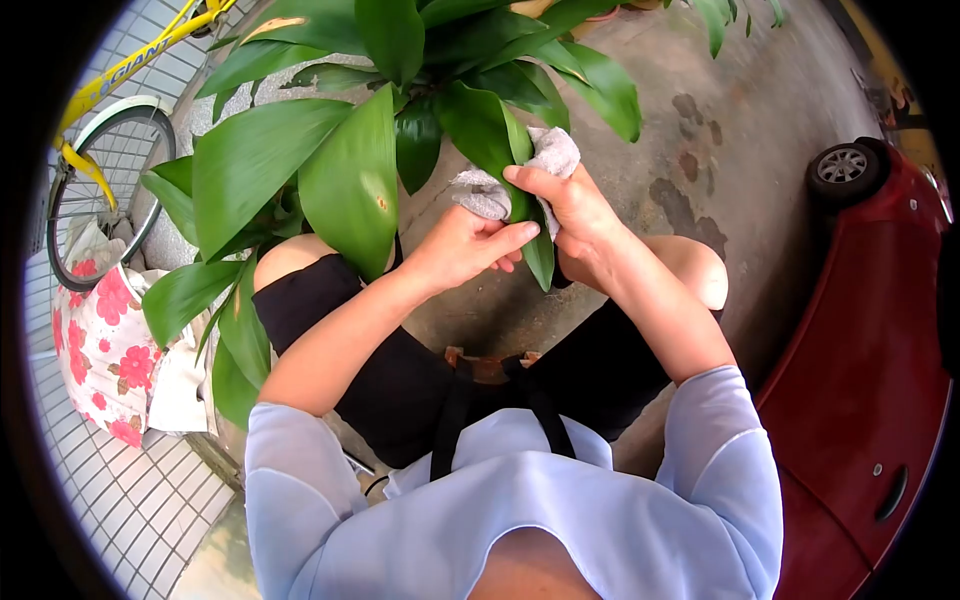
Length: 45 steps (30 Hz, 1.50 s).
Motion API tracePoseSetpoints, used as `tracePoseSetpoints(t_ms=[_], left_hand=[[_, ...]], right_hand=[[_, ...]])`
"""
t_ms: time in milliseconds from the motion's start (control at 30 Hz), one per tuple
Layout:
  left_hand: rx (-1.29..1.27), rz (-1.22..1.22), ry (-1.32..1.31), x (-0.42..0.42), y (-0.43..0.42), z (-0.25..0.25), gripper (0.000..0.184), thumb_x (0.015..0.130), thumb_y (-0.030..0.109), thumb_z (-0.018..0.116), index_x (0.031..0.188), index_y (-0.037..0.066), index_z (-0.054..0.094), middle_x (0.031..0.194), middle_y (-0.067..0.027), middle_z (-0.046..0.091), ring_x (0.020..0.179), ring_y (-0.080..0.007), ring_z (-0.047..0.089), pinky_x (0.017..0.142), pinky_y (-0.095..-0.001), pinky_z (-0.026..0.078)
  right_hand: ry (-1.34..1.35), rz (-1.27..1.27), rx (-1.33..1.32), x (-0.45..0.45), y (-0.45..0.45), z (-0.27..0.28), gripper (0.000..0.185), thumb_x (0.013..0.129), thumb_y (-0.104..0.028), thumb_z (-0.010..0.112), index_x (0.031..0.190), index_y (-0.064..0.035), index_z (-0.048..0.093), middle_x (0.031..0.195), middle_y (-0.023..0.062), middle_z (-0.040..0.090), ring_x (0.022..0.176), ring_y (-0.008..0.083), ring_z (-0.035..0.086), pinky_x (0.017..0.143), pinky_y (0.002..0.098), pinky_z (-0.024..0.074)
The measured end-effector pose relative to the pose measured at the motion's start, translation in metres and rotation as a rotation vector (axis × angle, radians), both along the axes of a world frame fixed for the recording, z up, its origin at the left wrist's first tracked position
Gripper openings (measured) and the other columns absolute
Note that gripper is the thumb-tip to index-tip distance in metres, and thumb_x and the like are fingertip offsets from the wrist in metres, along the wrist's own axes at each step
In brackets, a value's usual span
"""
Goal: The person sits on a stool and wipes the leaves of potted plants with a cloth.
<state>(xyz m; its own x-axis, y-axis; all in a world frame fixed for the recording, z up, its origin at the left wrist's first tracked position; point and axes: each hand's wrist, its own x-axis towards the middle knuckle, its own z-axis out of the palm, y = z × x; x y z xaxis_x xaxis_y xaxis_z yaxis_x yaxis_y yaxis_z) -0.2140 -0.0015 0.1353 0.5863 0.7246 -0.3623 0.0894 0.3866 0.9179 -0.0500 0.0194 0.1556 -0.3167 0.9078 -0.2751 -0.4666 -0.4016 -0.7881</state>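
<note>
Broad green leaves of a large plant (350, 190) spread in front of me. One leaf (478, 125) hangs down between my hands, its tip below them. My right hand (575, 205) is closed round a greyish cloth (553, 153), with the thumb pressed on the leaf. Just left of it, my left hand (470, 245) holds another part of grey cloth (482, 192) against the leaf's left edge, its thumb pointing right across the leaf. Whether the two cloth parts are one piece is hidden behind the leaf.
A yellow bicycle (130, 70) and a flower-patterned cloth bundle (110, 360) are at the left by a tiled wall. A dark red car (860, 370) stands at the right. My knees are on both sides of my hands, over concrete ground (740, 120).
</note>
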Motion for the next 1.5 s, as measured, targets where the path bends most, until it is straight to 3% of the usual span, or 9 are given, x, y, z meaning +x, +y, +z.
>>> tracePoseSetpoints(t_ms=[133,267,600,800,867,1033,1133,1233,1500], left_hand=[[0.553,-0.180,0.214,-0.011,0.006,0.008,0.028,0.089,0.025,0.064,0.079,-0.001,0.061,0.066,-0.0053,0.058,0.060,-0.0115,0.057,0.054,-0.0273,0.045],[0.935,0.129,0.228,-0.026,0.018,0.028,0.019,0.085,0.012,0.067,0.073,-0.002,0.062,0.068,-0.0073,0.060,0.060,-0.0144,0.056,0.055,-0.0274,0.043],[0.635,1.159,0.142,-0.111,0.011,0.036,0.022,0.092,0.014,0.060,0.102,-0.006,0.064,0.100,-0.0114,0.066,0.092,-0.0147,0.061,0.084,-0.0271,0.047],[0.309,1.178,0.113,-0.103,0.017,0.009,0.045,0.086,0.012,0.067,0.122,-0.010,0.050,0.118,-0.0154,0.058,0.108,-0.0181,0.055,0.095,-0.0290,0.041],[-0.067,0.899,-0.272,-0.110,0.014,0.012,0.041,0.087,0.014,0.065,0.119,-0.008,0.053,0.114,-0.0121,0.061,0.107,-0.0187,0.058,0.094,-0.0293,0.044],[-0.331,0.601,-0.421,-0.091,0.007,0.019,0.031,0.085,0.004,0.061,0.115,-0.004,0.057,0.108,-0.0108,0.064,0.095,-0.0188,0.063,0.084,-0.0322,0.051],[-0.259,0.511,-0.324,-0.076,0.002,0.015,0.036,0.085,0.000,0.058,0.121,-0.003,0.053,0.109,-0.0108,0.064,0.096,-0.0185,0.064,0.085,-0.0314,0.052],[-0.177,0.420,-0.325,-0.065,-0.005,0.018,0.037,0.081,-0.003,0.060,0.117,-0.002,0.056,0.112,-0.0099,0.062,0.102,-0.0185,0.060,0.091,-0.0315,0.047],[-0.246,0.318,-0.217,-0.070,-0.014,0.001,0.045,0.075,-0.006,0.063,0.119,-0.002,0.054,0.111,-0.0078,0.061,0.106,-0.0179,0.057,0.093,-0.0307,0.044]], right_hand=[[0.018,-0.103,-0.015,0.002,-0.009,0.016,0.041,0.080,-0.003,0.060,0.120,0.0009,0.051,0.105,0.0085,0.060,0.094,0.0167,0.058,0.082,0.0306,0.0478],[0.125,-0.140,-0.059,0.013,-0.012,0.024,0.046,0.081,-0.006,0.063,0.123,0.0017,0.047,0.109,0.0101,0.060,0.096,0.0177,0.059,0.083,0.0301,0.0493],[0.370,-0.182,-0.084,0.044,-0.007,0.039,0.034,0.086,-0.014,0.060,0.116,-0.0003,0.054,0.106,0.0150,0.063,0.095,0.0264,0.062,0.085,0.0406,0.0511],[0.410,-0.213,0.192,0.057,-0.001,0.040,0.036,0.088,-0.019,0.055,0.117,0.0027,0.055,0.111,0.0160,0.062,0.100,0.0277,0.061,0.089,0.0418,0.0491],[0.421,-0.205,0.272,0.055,0.001,0.043,0.043,0.088,-0.019,0.054,0.124,0.0037,0.050,0.118,0.0176,0.059,0.105,0.0289,0.059,0.094,0.0424,0.0463],[-0.159,-0.218,0.446,0.034,-0.009,0.035,0.056,0.086,-0.019,0.059,0.133,0.0049,0.040,0.127,0.0151,0.052,0.117,0.0273,0.051,0.102,0.0385,0.0383],[-0.525,-0.183,0.807,0.006,-0.023,0.025,0.057,0.083,-0.018,0.063,0.131,0.0056,0.042,0.127,0.0152,0.052,0.117,0.0302,0.049,0.101,0.0380,0.0367],[-0.847,0.262,1.150,-0.012,-0.023,0.024,0.064,0.075,-0.027,0.067,0.125,0.0076,0.046,0.127,0.0282,0.047,0.120,0.0450,0.044,0.104,0.0453,0.0342],[-0.707,0.277,0.930,-0.061,-0.010,-0.040,0.058,0.093,-0.041,0.039,0.130,0.0042,0.043,0.134,0.0268,0.041,0.128,0.0438,0.033,0.108,0.0481,0.0250]])
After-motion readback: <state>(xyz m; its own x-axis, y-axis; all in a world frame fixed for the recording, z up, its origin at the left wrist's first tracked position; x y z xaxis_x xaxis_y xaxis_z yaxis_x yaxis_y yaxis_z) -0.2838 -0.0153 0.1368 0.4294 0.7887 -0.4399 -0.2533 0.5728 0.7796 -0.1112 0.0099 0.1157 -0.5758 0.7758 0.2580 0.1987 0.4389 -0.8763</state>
